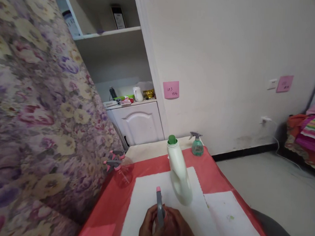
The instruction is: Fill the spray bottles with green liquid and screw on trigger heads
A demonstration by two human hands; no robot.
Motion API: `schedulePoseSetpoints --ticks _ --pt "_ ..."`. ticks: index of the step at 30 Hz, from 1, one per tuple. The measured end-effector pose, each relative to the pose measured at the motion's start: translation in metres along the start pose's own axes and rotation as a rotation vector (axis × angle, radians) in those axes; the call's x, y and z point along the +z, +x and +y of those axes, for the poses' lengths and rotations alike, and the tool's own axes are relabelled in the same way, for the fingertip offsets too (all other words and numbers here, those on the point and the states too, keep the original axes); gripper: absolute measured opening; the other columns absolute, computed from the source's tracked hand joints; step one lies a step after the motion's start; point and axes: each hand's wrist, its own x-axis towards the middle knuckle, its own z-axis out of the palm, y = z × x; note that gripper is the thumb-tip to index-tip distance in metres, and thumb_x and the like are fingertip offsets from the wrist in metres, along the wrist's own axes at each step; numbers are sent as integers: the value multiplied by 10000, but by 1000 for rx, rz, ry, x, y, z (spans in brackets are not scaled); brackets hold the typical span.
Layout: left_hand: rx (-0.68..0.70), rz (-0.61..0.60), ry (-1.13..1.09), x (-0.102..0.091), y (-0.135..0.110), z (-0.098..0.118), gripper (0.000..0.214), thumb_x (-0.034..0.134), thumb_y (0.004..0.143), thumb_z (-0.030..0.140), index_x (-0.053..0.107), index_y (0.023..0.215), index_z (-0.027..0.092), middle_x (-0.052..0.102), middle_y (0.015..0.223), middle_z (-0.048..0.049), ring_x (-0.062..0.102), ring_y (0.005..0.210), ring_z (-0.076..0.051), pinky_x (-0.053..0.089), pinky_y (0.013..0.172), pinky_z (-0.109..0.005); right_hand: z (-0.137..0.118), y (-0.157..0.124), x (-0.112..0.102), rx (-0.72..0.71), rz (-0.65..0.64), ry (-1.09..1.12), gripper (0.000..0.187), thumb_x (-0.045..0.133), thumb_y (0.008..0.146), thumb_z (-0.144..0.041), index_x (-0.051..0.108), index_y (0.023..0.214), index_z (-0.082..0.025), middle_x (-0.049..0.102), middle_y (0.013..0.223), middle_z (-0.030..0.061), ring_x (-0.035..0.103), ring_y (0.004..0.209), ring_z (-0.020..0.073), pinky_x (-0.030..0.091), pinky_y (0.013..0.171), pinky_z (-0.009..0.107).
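Close to me at the bottom, my left hand (148,224) and my right hand (177,226) are closed together around a spray bottle (159,203). Its grey trigger head with a pink nozzle tip points away from me; the body is hidden by my fingers. Just beyond stands a large pale-green jug (179,172) with a handle, appearing tilted in the view, with a green piece at its mouth. Under the hands and jug lies a white sheet (142,198).
Two clear spray bottles (123,176) with pink-and-grey heads stand at the left. A small green spray bottle (197,147) is at the far right corner of the red-covered table (154,169). A floral curtain (41,108) borders the left, and another white paper (231,213) lies right.
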Motion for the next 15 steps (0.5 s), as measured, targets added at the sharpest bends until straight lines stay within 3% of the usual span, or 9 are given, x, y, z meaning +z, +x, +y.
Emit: schedulePoseSetpoints --ticks 3,8,15 --pt "-5 -38 20 -2 0 1 447 763 695 510 683 1020 213 759 1079 -86 684 1030 -285 540 896 -334 -7 -6 -4 -50 -81 2 746 881 527 -400 583 1200 -282 652 1313 89 572 1260 344 386 1115 521" --pt "18 -58 -32 -3 -2 3 436 726 740 503 675 1066 217 738 1149 -79 664 1078 -285 529 908 -330 -3 -7 -15 -9 -137 -86 743 749 564 -90 541 1248 -295 611 1364 71 521 1320 307 368 1134 485" --pt "10 -122 -12 -11 -7 6 453 696 763 505 686 1132 243 675 1287 -85 584 1220 -304 437 1065 -401 10 -8 -30 20 -125 -301 903 754 489 -81 473 1326 -271 577 1387 90 514 1310 333 384 1107 469"
